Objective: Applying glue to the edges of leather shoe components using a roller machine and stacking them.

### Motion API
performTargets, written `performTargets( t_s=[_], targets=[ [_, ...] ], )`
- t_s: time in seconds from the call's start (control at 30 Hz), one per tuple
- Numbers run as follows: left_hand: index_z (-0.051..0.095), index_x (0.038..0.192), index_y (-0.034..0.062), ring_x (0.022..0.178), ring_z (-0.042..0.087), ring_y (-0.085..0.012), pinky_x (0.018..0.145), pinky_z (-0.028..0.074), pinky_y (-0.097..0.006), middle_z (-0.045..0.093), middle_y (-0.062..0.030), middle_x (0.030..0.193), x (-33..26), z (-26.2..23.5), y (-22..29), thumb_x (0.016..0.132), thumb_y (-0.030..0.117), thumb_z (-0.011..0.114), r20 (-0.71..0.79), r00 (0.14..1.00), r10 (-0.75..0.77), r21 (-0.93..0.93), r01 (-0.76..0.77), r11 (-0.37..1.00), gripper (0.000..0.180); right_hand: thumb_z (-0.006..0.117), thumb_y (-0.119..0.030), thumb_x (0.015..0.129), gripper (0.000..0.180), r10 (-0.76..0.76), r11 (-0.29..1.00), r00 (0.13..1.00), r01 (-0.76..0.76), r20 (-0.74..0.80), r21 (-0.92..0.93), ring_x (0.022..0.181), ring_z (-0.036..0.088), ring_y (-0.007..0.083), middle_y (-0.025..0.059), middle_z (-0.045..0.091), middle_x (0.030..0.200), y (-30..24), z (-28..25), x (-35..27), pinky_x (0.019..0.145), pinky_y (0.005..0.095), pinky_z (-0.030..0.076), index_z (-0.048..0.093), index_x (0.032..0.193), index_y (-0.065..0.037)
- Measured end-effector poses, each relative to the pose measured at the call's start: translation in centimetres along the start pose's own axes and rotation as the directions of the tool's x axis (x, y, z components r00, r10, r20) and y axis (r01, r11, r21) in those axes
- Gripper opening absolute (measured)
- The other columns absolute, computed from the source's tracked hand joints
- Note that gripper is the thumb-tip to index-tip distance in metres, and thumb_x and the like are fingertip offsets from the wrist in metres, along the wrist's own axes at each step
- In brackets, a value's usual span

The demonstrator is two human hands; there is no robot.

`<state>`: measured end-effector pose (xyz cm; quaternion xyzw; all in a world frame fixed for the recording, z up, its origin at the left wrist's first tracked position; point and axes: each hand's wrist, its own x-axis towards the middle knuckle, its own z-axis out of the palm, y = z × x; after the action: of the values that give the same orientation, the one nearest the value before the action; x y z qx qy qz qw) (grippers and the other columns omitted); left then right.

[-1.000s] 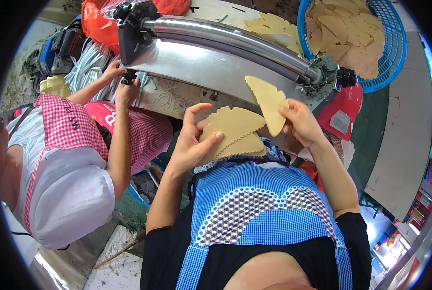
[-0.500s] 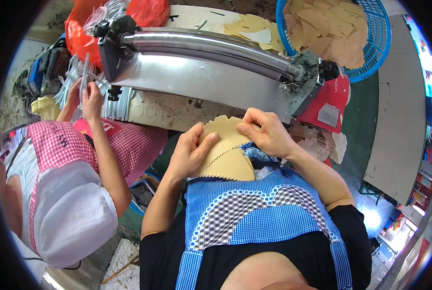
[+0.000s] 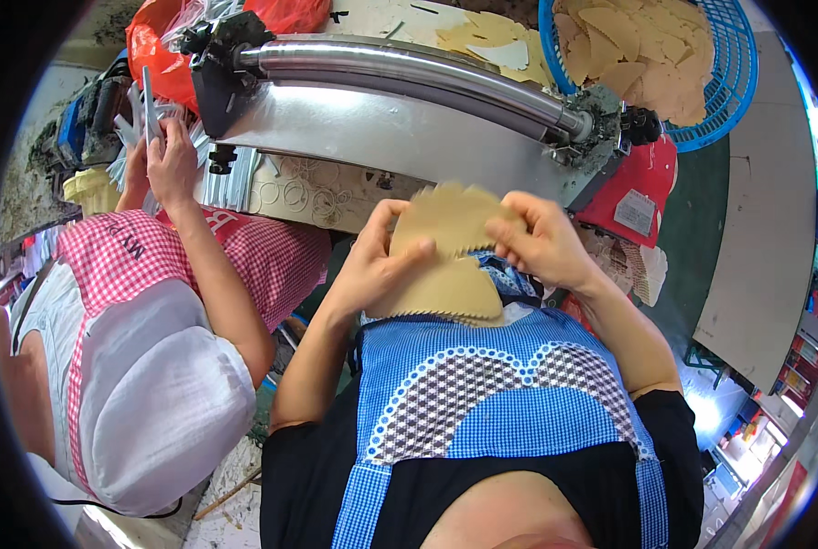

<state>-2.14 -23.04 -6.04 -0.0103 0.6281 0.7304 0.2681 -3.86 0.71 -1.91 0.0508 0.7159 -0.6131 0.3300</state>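
Note:
My left hand [image 3: 381,256] is closed on the left side of a tan sheet piece [image 3: 450,220] with a zigzag edge, its thumb lying on top. My right hand [image 3: 546,245] pinches the right edge of the same piece between thumb and fingers. Motion smears the piece a little. Beneath it, against my blue checked apron [image 3: 519,412], lies another tan zigzag-edged piece [image 3: 441,288]; whether it is a single layer I cannot tell. Just beyond my hands stands a machine with a long shiny metal roller [image 3: 409,78] above a sloping metal plate [image 3: 372,133].
To my left a co-worker in a white cap [image 3: 171,412] handles pale strips, one hand [image 3: 173,165] raised. A blue basket [image 3: 746,87] of tan pieces stands far right. A red bag [image 3: 633,197] sits below the machine's right end. Small rings [image 3: 299,197] lie on the worktop.
The upper tan piece has tilted and shifted in my hands, its zigzag edge now more rounded toward the machine. My right hand has turned and moved slightly right. The whole view has shifted a little.

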Motion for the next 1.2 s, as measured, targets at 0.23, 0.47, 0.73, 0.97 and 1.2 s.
performTargets(
  t_s=[0.23,0.47,0.73,0.97,1.2],
  targets=[
    [0.043,0.121,0.0031,0.095,0.059,-0.0124,0.084,0.047,-0.027,0.062,-0.0090,0.100,-0.7,0.6,-0.9,0.085,0.008,0.065,0.187,0.981,-0.053,0.105,0.034,0.994,0.042,0.052,-0.038,0.094,0.032,0.059,0.958,0.936,0.044,-0.346,0.283,0.044,0.042,-0.0011,-0.0045,0.053,0.058,1.0,1.8,0.8,0.037,0.0129,0.032,0.058,0.085,-0.008],
    [0.049,0.118,-0.0017,0.093,0.059,-0.0123,0.082,0.047,-0.026,0.063,-0.0077,0.104,-1.0,1.3,-0.8,0.090,0.022,0.062,0.042,0.990,-0.138,-0.236,0.144,0.961,0.039,0.050,-0.035,0.096,0.034,0.045,0.934,0.986,0.015,-0.159,0.357,0.049,0.047,0.0034,0.0005,0.058,0.063,2.0,2.1,0.2,0.042,0.0164,0.036,0.059,0.085,-0.004],
    [0.054,0.116,-0.0029,0.085,0.059,-0.0076,0.076,0.048,-0.022,0.064,-0.0049,0.099,-0.7,-0.3,0.2,0.094,0.017,0.054,0.018,0.988,-0.152,-0.152,0.153,0.976,0.030,0.051,-0.027,0.095,0.027,0.186,0.689,0.948,0.060,-0.257,0.722,0.087,0.062,0.0146,0.0094,0.064,0.103,0.8,-0.8,4.3,0.073,0.0228,0.050,0.059,0.105,-0.003],
    [0.058,0.097,0.0000,0.067,0.052,-0.0036,0.059,0.043,-0.018,0.059,0.0012,0.077,-0.8,-0.7,0.6,0.089,0.017,0.063,0.030,0.990,-0.141,0.057,0.139,0.989,0.020,0.060,-0.022,0.091,0.024,0.073,0.987,0.984,-0.095,0.165,0.130,0.083,0.056,0.0059,0.0012,0.062,0.091,1.9,-1.6,2.1,0.074,0.0219,0.045,0.059,0.104,-0.002],
    [0.059,0.098,-0.0006,0.070,0.054,-0.0031,0.061,0.043,-0.017,0.060,0.0002,0.078,-0.7,-0.4,1.8,0.089,0.015,0.063,-0.056,0.997,-0.061,-0.042,0.059,0.997,0.018,0.057,-0.031,0.092,0.031,0.126,0.971,0.963,-0.169,0.238,0.170,0.071,0.054,0.0052,-0.0002,0.059,0.078,-0.1,-1.8,1.7,0.065,0.0217,0.045,0.060,0.095,-0.001]
  ],
)
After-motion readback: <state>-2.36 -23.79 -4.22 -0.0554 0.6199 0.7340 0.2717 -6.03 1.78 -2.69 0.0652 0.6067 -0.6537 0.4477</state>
